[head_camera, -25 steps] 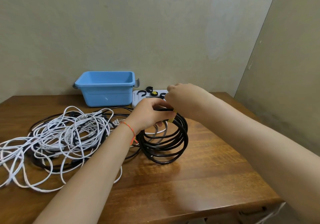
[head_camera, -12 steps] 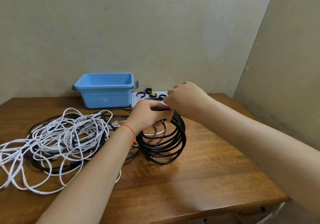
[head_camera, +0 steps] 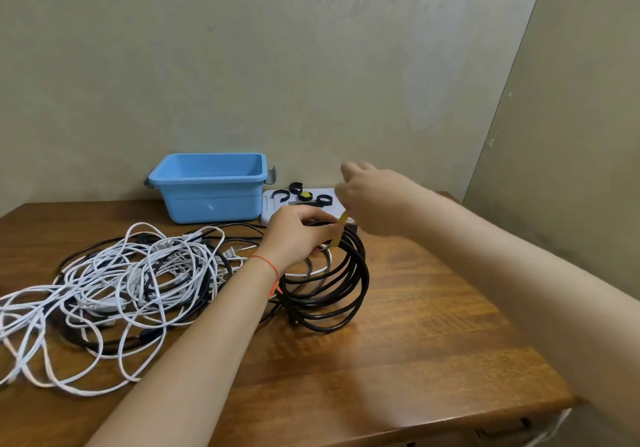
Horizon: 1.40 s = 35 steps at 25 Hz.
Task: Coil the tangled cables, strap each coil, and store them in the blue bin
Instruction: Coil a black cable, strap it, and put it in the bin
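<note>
The bin (head_camera: 211, 188) stands on the table (head_camera: 433, 325) at its far edge, against the wall. Just to its right, also at the far edge, lies a flat tray (head_camera: 273, 209) with several straps (head_camera: 304, 195) on it. In front of the tray, near the table's middle, the coil (head_camera: 329, 290) stands upright. To its left, a tangle of loose cables (head_camera: 114, 284) spreads towards the left edge, in front of the bin.

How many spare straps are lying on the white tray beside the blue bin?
4 visible on the white tray: a black one at left, a black one behind, a yellow one in the middle, a black one at right. The right hand may hide more.
</note>
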### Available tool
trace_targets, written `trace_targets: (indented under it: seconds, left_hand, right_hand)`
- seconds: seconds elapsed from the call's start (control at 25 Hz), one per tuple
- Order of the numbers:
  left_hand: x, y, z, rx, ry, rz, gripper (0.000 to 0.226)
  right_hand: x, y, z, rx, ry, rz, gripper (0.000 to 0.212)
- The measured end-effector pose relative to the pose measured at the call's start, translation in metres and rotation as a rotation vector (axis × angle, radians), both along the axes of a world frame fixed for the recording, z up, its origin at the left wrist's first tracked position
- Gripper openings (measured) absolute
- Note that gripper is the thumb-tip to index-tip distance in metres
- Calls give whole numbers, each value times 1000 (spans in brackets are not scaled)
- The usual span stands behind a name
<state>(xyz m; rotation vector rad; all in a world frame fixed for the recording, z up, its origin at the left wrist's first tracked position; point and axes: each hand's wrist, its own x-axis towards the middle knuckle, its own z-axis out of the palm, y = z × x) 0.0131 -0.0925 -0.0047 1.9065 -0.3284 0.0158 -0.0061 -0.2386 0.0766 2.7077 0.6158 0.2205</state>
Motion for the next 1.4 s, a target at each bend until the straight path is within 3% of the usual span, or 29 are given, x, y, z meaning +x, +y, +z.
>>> trace_targets:
  seconds: [0.12,0.28,0.44,0.6,0.72,0.92,1.16,1.4]
  left_hand:
    - [-2,3,-2,-75,-8,-8,13]
    - [-3,5,-3,-99,-16,-18,13]
    - [-8,8,-3,-78,-32,-32,15]
    - [-10,16,-1,-49,-72,-65,15]
    - [-9,21,1,-58,-82,-84,15]
    - [-10,21,-6,-87,-155,-87,16]
    - [-7,23,-13,19,-308,-32,17]
    - [-5,25,-11,-22,-230,-27,11]
  right_hand:
    - [11,-25,-5,502,111,29,6]
    - [9,-34,-29,952,155,-37,11]
    - [6,-30,-46,1413,330,-60,12]
    - [12,-21,-61,1490,371,-81,25]
    - [18,-21,-69,1569,539,-171,39]
    - [17,-24,-72,1527,765,-259,46]
    - [15,-25,-78,1631,733,-190,36]
    - [16,-23,-73,1668,767,-164,20]
